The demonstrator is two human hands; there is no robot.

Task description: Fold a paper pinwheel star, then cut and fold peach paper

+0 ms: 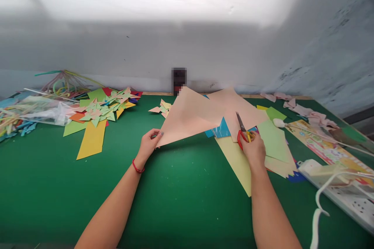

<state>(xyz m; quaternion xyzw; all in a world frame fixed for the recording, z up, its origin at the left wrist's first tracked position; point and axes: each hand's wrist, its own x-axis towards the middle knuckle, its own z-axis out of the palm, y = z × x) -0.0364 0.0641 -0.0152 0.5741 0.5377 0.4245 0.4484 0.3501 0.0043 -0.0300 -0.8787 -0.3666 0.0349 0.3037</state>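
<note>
Peach sheet [187, 118] pinched at eight o'clock, scissors [242, 126] at four.
My left hand [149, 146] has thumb and fingers closed on the sheet's near corner, the paper spreading from mid-view toward twelve; my right hand [254, 151] is curled round the scissor handles, blades nearly together and aimed at eleven. I'd judge it best to keep that edge taut and the tips clear of the yellow sheet [238, 165] at five.
</note>
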